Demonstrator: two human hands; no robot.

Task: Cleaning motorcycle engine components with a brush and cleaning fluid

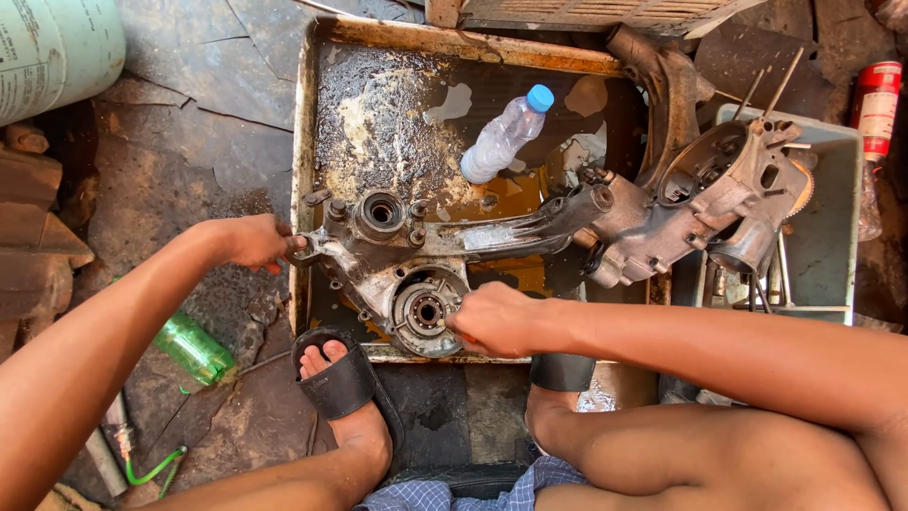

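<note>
A: where's the engine case [416, 260] sitting?

B: middle of the frame, lying across a rusty, greasy metal tray [305, 142]. left hand [257, 240] is clamped on its left-end lug, right hand [492, 320] is curled shut at the round bearing hole [426, 312], can't tell what it's pinching

A: other stuff?

B: clear plastic bottle [503, 134] with blue cap in the tray up top, green bottle [193, 348] lower left

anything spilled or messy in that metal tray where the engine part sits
Yes. The rusty metal tray holds dark oily liquid with pale foamy scum in its upper left. A clear plastic bottle lies on its side in it. The left hand and right hand grip the grimy engine casing.
</note>
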